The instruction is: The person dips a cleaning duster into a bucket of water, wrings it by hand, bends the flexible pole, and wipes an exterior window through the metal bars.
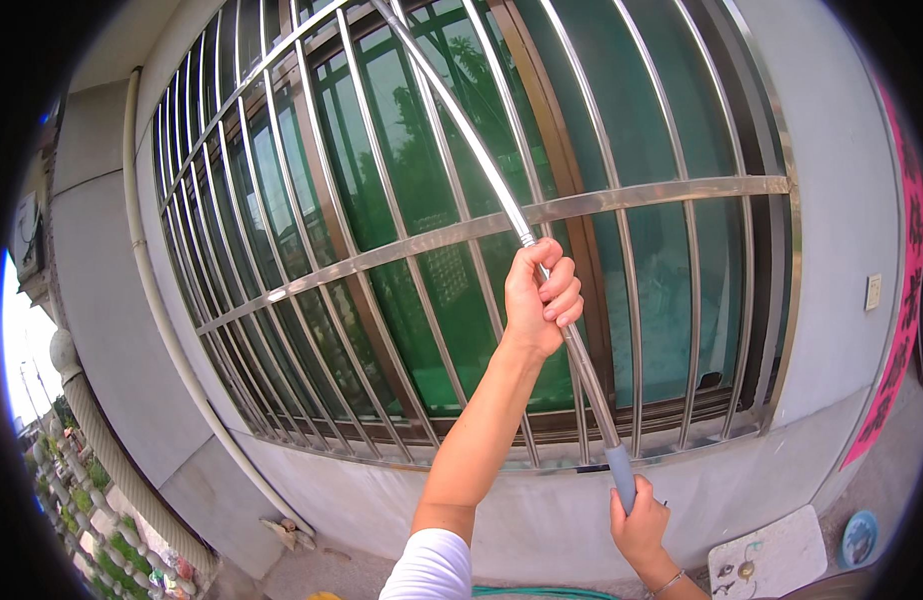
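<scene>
A long metal pole point(476, 146) slants across the window from the upper left down to the lower right. Its far end runs out of view at the top edge. My left hand point(540, 296) is wrapped around the shaft near a ringed joint, in front of a crossbar. Lower down, my right hand point(641, 521) grips the grey handle point(620, 472) at the pole's bottom end. Behind the pole is a stainless steel window grille point(424, 241) of upright bars and flat crossbars. Green-tinted window glass point(390, 150) with brown frames lies behind the bars and shows reflections.
A pale drainpipe point(158, 300) runs down the wall at left, near a balustrade point(94, 495). At lower right are a white slab point(776, 547), a blue basin point(857, 538) and a pink paper strip point(893, 352) with writing. A green hose point(544, 592) lies at the bottom edge.
</scene>
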`<state>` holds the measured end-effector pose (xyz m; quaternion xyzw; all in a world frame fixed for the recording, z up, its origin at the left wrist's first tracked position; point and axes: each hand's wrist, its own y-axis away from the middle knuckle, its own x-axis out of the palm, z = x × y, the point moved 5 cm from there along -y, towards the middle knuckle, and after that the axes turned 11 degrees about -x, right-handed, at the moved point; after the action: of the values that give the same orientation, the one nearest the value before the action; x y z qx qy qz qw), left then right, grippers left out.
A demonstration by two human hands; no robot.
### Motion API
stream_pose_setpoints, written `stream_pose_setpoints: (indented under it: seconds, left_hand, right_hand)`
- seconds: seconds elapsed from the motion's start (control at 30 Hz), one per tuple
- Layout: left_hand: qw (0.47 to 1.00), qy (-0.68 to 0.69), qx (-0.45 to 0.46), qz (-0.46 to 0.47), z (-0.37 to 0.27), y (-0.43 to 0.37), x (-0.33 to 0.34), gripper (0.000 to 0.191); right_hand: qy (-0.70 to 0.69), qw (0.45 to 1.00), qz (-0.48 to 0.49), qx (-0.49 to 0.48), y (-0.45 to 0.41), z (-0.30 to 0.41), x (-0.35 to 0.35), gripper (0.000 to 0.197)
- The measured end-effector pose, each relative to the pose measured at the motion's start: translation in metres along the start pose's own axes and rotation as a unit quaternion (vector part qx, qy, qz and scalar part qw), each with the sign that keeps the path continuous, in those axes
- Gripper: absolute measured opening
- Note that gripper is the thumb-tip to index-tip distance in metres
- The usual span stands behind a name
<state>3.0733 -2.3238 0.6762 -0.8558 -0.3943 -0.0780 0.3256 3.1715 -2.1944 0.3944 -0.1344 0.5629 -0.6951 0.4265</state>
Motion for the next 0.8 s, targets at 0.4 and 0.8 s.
stream_pose_setpoints:
  seconds: [0.4, 0.8]
  left_hand:
    - [0.977, -0.079, -0.127, 0.151, 0.115, 0.037, 0.009, 0.023]
    - [0.933, -0.349, 0.053, -0.071, 0.059, 0.109, 0.032, 0.036]
  right_hand:
    - [-0.042, 0.968, 0.054, 0.243, 0.115, -0.092, -0.011, 0.023]
    - [-0.087, 0.958, 0.173, 0.211, 0.129, -0.070, -0.011, 0.031]
